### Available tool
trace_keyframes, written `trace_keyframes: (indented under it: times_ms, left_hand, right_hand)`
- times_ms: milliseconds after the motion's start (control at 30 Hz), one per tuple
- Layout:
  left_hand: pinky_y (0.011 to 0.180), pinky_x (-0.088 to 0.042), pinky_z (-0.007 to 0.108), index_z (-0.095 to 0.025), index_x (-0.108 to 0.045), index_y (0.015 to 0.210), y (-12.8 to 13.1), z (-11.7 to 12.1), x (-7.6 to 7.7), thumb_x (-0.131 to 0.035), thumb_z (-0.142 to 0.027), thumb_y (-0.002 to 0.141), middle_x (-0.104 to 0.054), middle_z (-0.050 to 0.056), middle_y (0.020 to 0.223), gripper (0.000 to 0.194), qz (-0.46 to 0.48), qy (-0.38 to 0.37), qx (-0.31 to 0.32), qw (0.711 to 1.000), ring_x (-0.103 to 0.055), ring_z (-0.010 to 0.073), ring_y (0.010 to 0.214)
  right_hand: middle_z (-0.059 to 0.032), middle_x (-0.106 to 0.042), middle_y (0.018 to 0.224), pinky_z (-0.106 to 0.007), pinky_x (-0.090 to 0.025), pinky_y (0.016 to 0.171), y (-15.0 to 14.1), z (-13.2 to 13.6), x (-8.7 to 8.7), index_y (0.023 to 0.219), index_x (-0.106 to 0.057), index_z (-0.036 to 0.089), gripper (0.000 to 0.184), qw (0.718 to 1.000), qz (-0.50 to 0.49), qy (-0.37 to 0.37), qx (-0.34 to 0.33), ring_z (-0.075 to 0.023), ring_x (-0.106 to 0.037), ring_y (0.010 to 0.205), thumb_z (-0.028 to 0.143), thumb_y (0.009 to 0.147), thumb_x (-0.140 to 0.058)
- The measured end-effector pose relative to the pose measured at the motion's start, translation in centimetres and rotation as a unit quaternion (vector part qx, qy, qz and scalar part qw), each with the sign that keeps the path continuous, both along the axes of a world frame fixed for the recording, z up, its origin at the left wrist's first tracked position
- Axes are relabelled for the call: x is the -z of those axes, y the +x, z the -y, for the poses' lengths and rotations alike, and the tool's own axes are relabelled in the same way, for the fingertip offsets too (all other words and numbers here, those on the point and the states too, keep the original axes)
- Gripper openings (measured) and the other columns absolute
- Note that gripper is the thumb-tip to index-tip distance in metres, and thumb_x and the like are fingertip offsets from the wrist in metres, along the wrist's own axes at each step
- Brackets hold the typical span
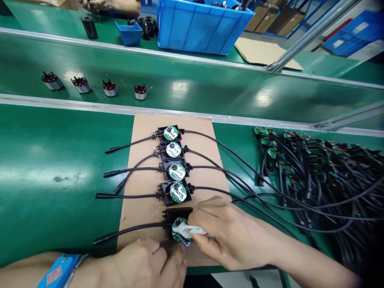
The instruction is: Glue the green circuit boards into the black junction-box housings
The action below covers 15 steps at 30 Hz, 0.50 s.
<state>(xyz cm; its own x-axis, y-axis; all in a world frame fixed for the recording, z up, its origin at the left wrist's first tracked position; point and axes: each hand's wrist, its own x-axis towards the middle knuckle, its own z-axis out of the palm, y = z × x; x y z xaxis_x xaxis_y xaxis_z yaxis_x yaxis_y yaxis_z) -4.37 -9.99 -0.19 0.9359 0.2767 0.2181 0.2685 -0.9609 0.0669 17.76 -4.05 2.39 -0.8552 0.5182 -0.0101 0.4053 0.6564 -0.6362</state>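
Note:
My right hand (223, 232) pinches a slim white applicator with red print (196, 230). Its tip rests on the white paste of a round green circuit board (179, 236) at the front of the row. At that board's lower edge are the closed fingertips of my left hand (150, 260), which seem to steady it; the grip is partly hidden. The board sits over a black housing (174, 216), with a short black cable (132, 231) running left. Behind it lie several similar housings with round boards (178, 192) carrying white paste.
A cardboard sheet (147, 124) lies under the row. Long black cables (240, 164) run right toward a heap of wired boards (312, 164). Several motor stators (140, 92) stand beyond the metal rail. Farther back are a blue crate (201, 28) and another person's hand (99, 5).

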Motion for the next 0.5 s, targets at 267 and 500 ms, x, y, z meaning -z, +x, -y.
trace_keyframes:
  times_ms: [267, 500]
  left_hand:
    - [0.039, -0.042, 0.027, -0.013, -0.064, 0.111, -0.1, -0.1, 0.0, -0.055, -0.013, 0.084, -0.073, 0.007, 0.103, 0.029, -0.015, -0.002, 0.034, 0.999, -0.056, 0.0138, 0.052]
    - [0.038, -0.042, 0.028, -0.01, -0.063, 0.114, 0.0, 0.1, -0.1, -0.057, -0.017, 0.083, -0.07, 0.012, 0.11, 0.032, -0.025, 0.003, 0.036, 0.999, -0.056, 0.0139, 0.051]
  right_hand:
    - [0.0025, -0.047, 0.065, -0.027, -0.028, 0.055, 0.8, 0.4, -0.9, 0.074, -0.046, 0.018, 0.013, 0.999, 0.038, -0.002, -0.014, -0.0112, -0.038, 0.057, 0.013, 0.085, -0.043]
    - [0.0019, -0.048, 0.068, -0.027, -0.03, 0.057, 2.1, 1.3, -1.5, 0.075, -0.043, 0.019, 0.012, 0.996, 0.081, -0.034, -0.012, -0.0115, -0.039, 0.06, 0.014, 0.086, -0.043]
